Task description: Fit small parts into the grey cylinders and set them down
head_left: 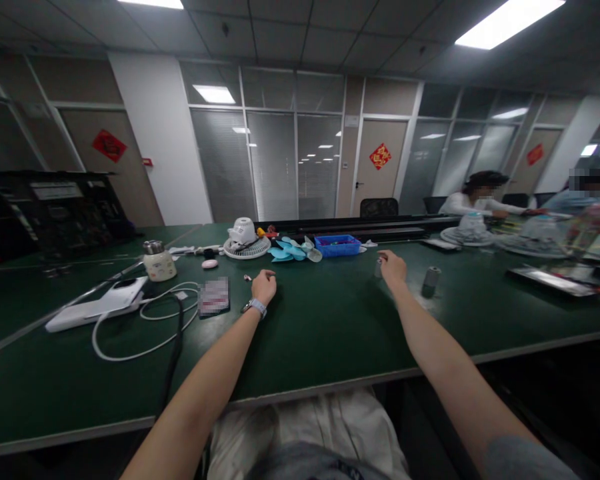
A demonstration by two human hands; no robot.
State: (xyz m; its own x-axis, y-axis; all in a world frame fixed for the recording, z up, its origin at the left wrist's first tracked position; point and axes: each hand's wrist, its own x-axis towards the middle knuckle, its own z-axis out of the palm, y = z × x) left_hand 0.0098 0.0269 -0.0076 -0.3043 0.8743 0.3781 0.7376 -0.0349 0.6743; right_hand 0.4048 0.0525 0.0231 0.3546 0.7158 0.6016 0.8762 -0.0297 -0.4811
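Note:
My right hand [394, 269] is closed at a small grey cylinder [378, 268], which shows only in part beside the fingers. A second grey cylinder [431, 277] stands upright on the green table, to the right of that hand. My left hand [264, 287], with a watch [255, 306] on its wrist, rests on the table with curled fingers; whatever they may hold is hidden. Just left of it lies a small object like an earbud [247, 277]. Beyond the hands are light-blue fan blades [287, 250] and a blue basket [337, 245] of small parts.
A white fan body [243, 231] sits on a round grille [247, 249]. To the left are a phone [130, 287], a white cable [125, 359], a cream bottle [160, 264] and a pink case [209, 265]. At the far right, a person [475, 197] sits behind more fan parts.

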